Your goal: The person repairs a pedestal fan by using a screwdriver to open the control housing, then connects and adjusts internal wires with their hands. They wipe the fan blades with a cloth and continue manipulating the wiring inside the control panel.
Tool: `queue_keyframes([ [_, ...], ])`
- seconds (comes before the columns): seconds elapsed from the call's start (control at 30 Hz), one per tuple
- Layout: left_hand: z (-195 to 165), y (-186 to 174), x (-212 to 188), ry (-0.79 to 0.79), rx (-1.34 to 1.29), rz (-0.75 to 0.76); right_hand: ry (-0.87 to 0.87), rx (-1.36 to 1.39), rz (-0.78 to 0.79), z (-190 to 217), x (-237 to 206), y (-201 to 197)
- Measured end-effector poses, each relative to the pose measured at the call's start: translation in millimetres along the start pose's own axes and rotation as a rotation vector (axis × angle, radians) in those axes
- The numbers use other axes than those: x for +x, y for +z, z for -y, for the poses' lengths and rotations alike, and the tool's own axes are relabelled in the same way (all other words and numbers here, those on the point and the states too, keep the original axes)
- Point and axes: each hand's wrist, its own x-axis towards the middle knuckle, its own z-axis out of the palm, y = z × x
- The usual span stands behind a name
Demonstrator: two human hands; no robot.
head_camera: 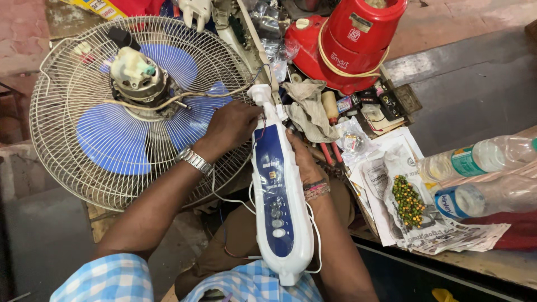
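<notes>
Head view: a white-and-blue fan stand (279, 196) lies across the person's lap, beside the desk's left edge. The right hand (299, 159) is clamped on its neck; the left hand (229, 126) pinches wires (260, 124) at its top, against the fan (128, 106). Risk — tugging could snap the thin wires.

A red mixer base (348, 42), two plastic bottles (475, 159), a grey rag (307, 109) and newspaper (391, 184) lie nearby.
</notes>
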Motion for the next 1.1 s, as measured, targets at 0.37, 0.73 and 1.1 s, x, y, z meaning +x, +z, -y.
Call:
queue_keyframes([
  [0.37,16.8,-18.1,32.5,0.165,0.096,0.23,-0.003,0.027,0.041,-2.1,-0.4,5.3],
  [0.73,13.4,-9.9,9.1,-0.04,-0.076,0.001,-0.002,-0.023,-0.032,-2.8,1.2,-2.4],
  [1.1,14.5,1.9,25.4,0.138,0.2,-0.007,0.031,0.029,0.037,-2.8,-3.3,8.3],
])
